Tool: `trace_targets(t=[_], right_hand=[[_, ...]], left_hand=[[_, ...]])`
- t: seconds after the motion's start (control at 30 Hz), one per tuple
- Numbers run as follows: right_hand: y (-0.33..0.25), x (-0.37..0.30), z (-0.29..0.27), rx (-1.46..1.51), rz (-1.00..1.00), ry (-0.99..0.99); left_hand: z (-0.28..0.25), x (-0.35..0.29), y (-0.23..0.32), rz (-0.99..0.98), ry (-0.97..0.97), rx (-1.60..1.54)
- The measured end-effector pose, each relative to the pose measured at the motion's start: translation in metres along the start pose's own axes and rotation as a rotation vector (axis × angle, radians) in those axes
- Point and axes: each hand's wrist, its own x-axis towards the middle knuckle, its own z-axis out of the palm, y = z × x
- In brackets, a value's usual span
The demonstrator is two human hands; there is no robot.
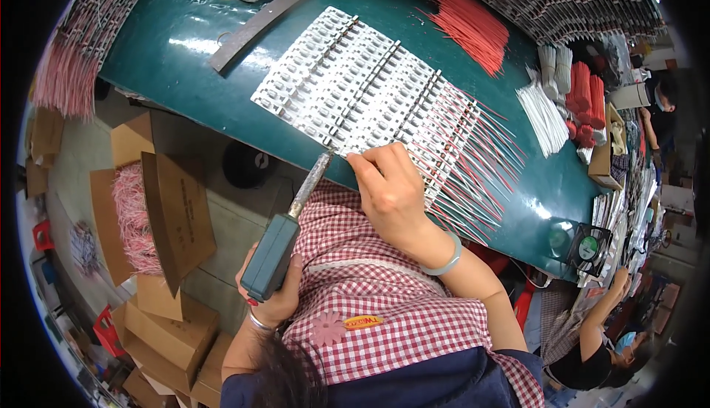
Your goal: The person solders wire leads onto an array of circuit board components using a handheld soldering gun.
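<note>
From where I steer, I take the step in hand to be fine work with the metal tip at the near edge of the white strips, which lie side by side in a slanting slab on the green table. My left hand is wrapped around the dark teal handle of what looks like a soldering iron, its rod pointing up to the slab's near corner. My right hand is bent over that same edge, thumb and forefinger drawn close at the strips; whether they pinch anything, I cannot tell.

To do it well, I would keep the left wrist low and quiet, bring the tip in lightly, and hold the right fingertips clear of the rod — it may be hot. I would also steady the strips without pushing, since a nudge could knock the rows out of line.

The strips look hard and matte, pierced with oval holes and ridged like small teeth, with dark lines running between the rows. Thin red and white wires fan from the right side, springy and smooth. Beyond lie a loose heap of red wires, a sheaf of white wires and a flat grey metal bar — dull against the glossy tabletop.
</note>
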Motion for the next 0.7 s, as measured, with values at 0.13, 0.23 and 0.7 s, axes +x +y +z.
trace_targets(t=[0.13, 0.23, 0.7], right_hand=[[0.002, -0.001, -0.002, -0.008, -0.002, -0.009], [0.002, 0.000, -0.002, -0.027, -0.011, -0.022], [0.004, 0.002, -0.002, -0.068, -0.042, -0.017]], left_hand=[[-0.002, 0.001, -0.002, -0.003, -0.066, 0.023], [-0.002, 0.003, -0.004, 0.025, -0.089, 0.031], [0.004, 0.001, -0.010, 0.048, -0.124, 0.041]])
